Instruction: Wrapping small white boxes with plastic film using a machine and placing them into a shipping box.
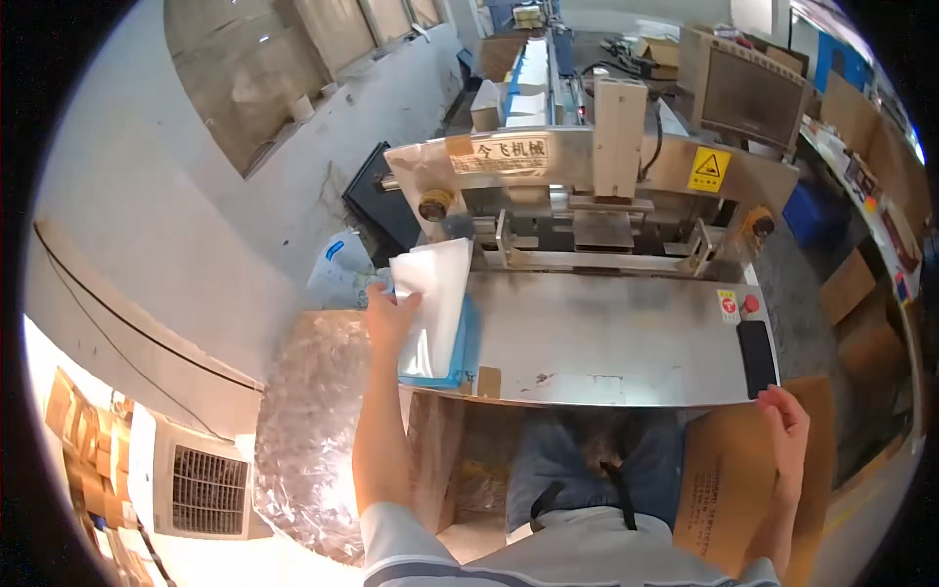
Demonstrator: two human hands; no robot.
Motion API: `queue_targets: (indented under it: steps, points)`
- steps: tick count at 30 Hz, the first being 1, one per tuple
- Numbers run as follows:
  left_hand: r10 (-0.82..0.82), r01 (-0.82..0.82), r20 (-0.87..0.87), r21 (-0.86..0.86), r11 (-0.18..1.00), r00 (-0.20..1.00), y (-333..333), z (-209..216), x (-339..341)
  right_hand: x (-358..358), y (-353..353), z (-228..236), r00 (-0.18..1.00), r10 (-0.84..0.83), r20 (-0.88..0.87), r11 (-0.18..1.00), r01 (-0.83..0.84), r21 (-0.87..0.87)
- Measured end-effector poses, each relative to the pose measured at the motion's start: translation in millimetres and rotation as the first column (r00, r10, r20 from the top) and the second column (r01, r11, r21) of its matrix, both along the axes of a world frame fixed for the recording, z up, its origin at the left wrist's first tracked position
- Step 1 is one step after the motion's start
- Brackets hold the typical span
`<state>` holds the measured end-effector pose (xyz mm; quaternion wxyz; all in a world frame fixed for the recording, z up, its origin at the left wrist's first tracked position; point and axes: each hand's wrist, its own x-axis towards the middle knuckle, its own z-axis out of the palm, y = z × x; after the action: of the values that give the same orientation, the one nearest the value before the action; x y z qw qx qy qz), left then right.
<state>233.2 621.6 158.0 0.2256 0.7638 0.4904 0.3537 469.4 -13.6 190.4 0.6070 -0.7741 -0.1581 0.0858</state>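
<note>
My left hand (390, 315) grips the left edge of a stack of thin white plastic sheets (435, 298), thumb on top and fingers along the side. The stack lies over a blue tray (458, 354) at the left end of the metal worktable (606, 338). My right hand (786, 423) is at the table's front right corner, fingers curled together with nothing visible in them. Just beyond its fingertips lies a black phone (755, 360) on the table edge; I cannot tell whether they touch.
Behind the table stands a machine frame (665, 161) with a vertical head (618, 137) and a red button (751, 303) at right. A monitor (751, 98) is farther back. A plastic-wrapped roll (313, 430) stands left, a cardboard box (724, 499) right of my legs.
</note>
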Motion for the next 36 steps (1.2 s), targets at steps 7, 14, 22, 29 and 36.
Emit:
queue_targets:
  steps: [7,14,22,29,36]
  points:
    - [-0.025,0.066,-0.16,0.261,0.963,0.987,26,-10,-13,-5,29,1,0.976,0.213,0.036,0.975,-0.215,0.052]
    - [-0.247,0.251,-0.062,0.407,0.878,0.967,-104,70,26,-5,80,31,0.917,0.333,0.218,0.943,-0.321,-0.088]
    - [-0.862,0.865,0.151,0.073,0.497,0.483,-307,68,53,-3,164,25,0.805,0.521,0.285,0.846,-0.531,-0.047]
    - [-0.727,0.783,0.296,-0.169,0.599,0.62,-317,47,32,-17,164,8,0.67,0.592,0.447,0.805,-0.468,-0.364]
    - [-0.582,0.575,0.234,0.107,0.811,0.779,-328,13,62,-18,133,0,0.547,0.494,0.676,0.869,-0.328,-0.371]
